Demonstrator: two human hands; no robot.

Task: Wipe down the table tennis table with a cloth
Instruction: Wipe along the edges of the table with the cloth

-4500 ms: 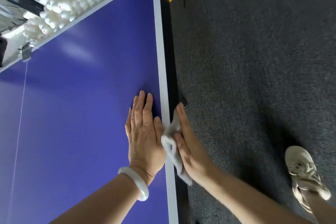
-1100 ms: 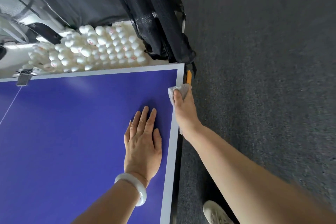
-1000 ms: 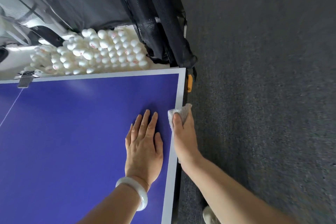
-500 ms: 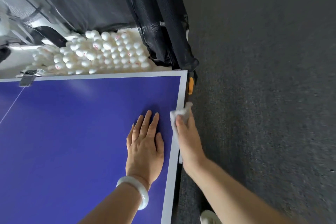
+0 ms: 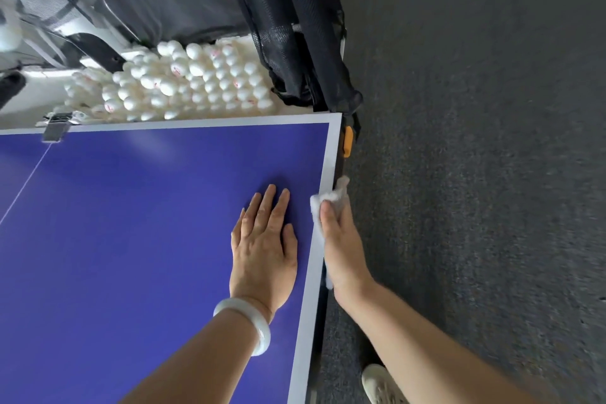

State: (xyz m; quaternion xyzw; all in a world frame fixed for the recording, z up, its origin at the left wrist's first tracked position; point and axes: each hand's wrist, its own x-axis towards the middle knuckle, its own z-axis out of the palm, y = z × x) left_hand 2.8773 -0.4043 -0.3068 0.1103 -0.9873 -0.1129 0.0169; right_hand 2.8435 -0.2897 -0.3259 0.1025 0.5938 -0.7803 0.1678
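The blue table tennis table [image 5: 137, 226] with its white border fills the left of the view; its far right corner lies near the top middle. My left hand [image 5: 264, 246] lies flat on the blue surface close to the right edge, fingers straight, a pale bangle on the wrist. My right hand [image 5: 342, 249] is wrapped over the table's right side edge and holds a white cloth [image 5: 328, 202] against the white border and the side, thumb on top. Most of the cloth is hidden under that hand.
Beyond the far edge lies a heap of white balls [image 5: 183, 82] below a black catch net [image 5: 295, 20]. An orange clip [image 5: 347, 141] sits on the side edge near the corner, a metal clamp [image 5: 55, 129] on the far edge. Grey carpet [image 5: 475, 174] lies right; my shoe [image 5: 380, 384] shows below.
A second ago the cloth and my right hand pulled back from near the corner along the side edge toward me; since then they have hardly moved. My left hand stayed flat.
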